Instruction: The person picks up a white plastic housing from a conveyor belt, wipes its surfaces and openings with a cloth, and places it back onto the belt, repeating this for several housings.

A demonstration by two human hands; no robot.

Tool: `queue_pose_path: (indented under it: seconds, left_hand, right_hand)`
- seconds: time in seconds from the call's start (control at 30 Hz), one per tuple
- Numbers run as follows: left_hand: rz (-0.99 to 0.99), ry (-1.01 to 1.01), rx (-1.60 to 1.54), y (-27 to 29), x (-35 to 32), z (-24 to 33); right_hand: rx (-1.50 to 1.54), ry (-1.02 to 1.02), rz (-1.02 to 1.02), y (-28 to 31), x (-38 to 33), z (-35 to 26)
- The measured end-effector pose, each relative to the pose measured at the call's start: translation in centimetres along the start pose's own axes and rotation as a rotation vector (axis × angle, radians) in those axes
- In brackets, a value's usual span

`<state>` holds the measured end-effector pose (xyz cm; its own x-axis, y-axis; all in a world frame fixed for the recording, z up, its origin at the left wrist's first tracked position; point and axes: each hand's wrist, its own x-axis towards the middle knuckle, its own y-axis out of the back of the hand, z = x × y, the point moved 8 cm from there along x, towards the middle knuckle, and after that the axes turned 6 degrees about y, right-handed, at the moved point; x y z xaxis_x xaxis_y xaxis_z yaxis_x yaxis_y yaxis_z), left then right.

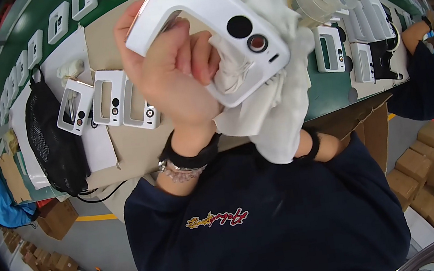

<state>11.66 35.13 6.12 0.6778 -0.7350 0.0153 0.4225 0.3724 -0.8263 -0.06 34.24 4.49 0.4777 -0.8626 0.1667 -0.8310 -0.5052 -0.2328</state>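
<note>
My left hand (174, 75) grips a white plastic housing (212, 6) by one side of its frame, raised close to the head camera. The housing has a large rectangular opening, a black round spot, a dark round lens-like hole and a small slot. My fingers curl through the opening. A white cloth (280, 122) lies against the housing's right side and shows through its opening. That cloth drapes over my right hand, hiding its fingers; the right forearm (329, 146) comes out below it. Three similar white housings (109, 97) stand on the table to the left.
Beside those housings lies a black mesh pouch (53, 131). Clear plastic containers (314, 1) and another white housing (329, 48) are at the right. More housings line the green bench (45, 15). A co-worker's arm (415, 38) reaches in at far right, above cardboard boxes (416, 168).
</note>
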Motion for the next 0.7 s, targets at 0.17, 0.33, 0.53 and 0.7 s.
queue_pose_path:
  seconds: [0.17, 0.33, 0.53, 0.7]
  left_hand:
    - [-0.005, -0.022, 0.102, -0.1, -0.5, -0.1]
    - [-0.014, -0.056, 0.252, 0.4, -0.8, -0.2]
    - [-0.028, 0.21, -0.132, 2.2, -0.5, -2.3]
    - [-0.125, 0.673, -0.42, -1.2, -2.6, -1.5]
  right_hand:
    - [0.164, -0.058, 0.113, 2.9, -0.9, 2.6]
    - [0.052, -0.011, 0.045, 4.5, -0.4, 3.3]
    - [-0.047, 0.051, -0.037, 4.7, 1.4, 2.9]
    - [-0.602, 0.626, -0.476, -0.2, 2.2, -4.3]
